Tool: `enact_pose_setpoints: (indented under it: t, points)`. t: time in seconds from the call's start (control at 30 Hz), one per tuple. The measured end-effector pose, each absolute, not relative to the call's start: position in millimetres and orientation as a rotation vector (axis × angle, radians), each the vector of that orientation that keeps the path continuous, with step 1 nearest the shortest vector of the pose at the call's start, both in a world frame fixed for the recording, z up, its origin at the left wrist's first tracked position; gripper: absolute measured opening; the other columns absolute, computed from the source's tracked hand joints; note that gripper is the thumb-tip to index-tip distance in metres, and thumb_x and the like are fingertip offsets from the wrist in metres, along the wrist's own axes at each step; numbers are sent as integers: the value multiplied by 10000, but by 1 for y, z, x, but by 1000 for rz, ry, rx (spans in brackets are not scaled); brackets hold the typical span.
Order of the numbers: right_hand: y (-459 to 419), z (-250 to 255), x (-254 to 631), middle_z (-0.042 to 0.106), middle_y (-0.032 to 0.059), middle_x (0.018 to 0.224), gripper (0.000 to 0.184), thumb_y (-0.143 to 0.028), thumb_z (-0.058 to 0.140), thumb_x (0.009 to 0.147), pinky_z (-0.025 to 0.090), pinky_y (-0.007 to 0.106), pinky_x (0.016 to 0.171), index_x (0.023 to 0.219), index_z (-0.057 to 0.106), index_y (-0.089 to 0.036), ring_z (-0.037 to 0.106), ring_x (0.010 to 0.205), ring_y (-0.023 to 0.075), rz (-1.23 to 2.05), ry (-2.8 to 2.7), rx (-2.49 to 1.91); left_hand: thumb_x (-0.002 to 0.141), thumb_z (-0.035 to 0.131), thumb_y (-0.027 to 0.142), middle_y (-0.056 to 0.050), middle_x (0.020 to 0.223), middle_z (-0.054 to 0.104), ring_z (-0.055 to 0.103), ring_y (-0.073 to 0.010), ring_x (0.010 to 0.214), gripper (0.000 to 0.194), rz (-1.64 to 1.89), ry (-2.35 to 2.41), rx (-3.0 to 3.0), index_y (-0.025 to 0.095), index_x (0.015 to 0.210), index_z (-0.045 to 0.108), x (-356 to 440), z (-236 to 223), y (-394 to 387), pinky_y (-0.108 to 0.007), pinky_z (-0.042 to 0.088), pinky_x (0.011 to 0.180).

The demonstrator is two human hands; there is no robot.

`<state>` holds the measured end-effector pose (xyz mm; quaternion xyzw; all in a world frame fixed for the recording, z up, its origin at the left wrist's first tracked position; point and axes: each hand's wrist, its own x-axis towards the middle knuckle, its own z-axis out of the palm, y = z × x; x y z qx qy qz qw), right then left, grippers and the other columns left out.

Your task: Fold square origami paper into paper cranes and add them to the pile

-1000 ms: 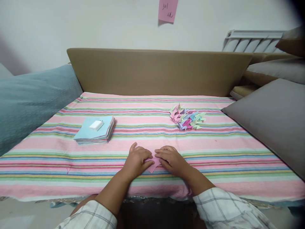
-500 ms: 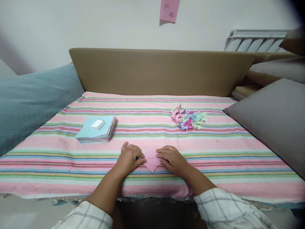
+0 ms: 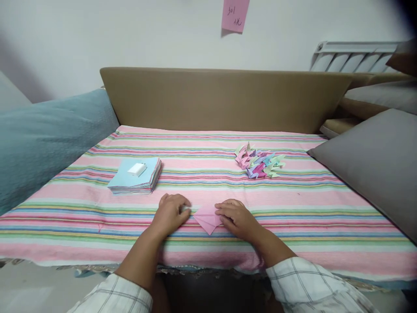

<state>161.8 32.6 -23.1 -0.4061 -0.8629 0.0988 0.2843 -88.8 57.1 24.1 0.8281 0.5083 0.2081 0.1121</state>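
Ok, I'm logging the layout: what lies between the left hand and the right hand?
In the head view, the folded pink paper lies there, touched by the right hand; a sliver of striped cloth shows between it and the left hand.

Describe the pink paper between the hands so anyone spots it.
On the striped cloth, find the right hand near the front edge. It touches the pink paper: one nearly flat, creased piece, unlike the multicoloured folded pile beyond.
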Motion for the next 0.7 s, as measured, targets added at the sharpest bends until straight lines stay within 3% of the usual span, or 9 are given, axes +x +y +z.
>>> enact_pose_setpoints:
  t: [0.1,0.2,0.27,0.37,0.5,0.7]
  points:
    - [32,-22,161,652,49,1109,219,-213,512,825,403,404,890,994,650,-224,541,1016,203,273,-2304,-1094,778,447,174,-40,1035,658,568,-201,999,212,946,1488,2528,214,915,604,-75,24,45,-511,200,1050]
    - [32,-23,160,647,44,1111,235,-202,510,819,401,407,894,1011,644,-227,537,1013,203,279,-2304,-1099,761,410,98,-43,1150,623,526,-189,1113,354,816,1114,2734,215,1057,565,-54,12,27,-487,195,1083]
    - [32,-23,160,635,45,1129,245,-202,510,819,397,412,904,1028,636,-229,529,1023,203,274,-2304,-1101,765,410,91,-81,1255,556,443,-199,1223,509,714,1060,2776,171,1268,413,-43,0,16,-473,241,1079]
    - [31,-23,164,617,59,1147,237,-212,516,819,391,418,925,1025,633,-222,518,1043,208,272,-2292,-1096,780,426,121,-114,1327,488,373,-228,1284,571,590,1068,2815,135,1339,311,-40,-14,8,-482,270,1072]
    - [28,-19,173,616,84,1104,207,-232,548,808,406,405,921,991,641,-207,522,1038,207,303,-2256,-1128,840,462,262,-113,1393,412,330,-254,1309,510,455,1046,2880,157,1327,359,-46,-14,8,-479,264,1076]
    - [24,-16,189,620,81,1044,121,-227,576,796,420,394,895,881,660,-207,535,991,200,287,-2213,-1203,780,497,582,-82,1458,309,274,-317,1322,728,274,995,2944,232,1385,295,-46,-7,8,-525,232,1062]
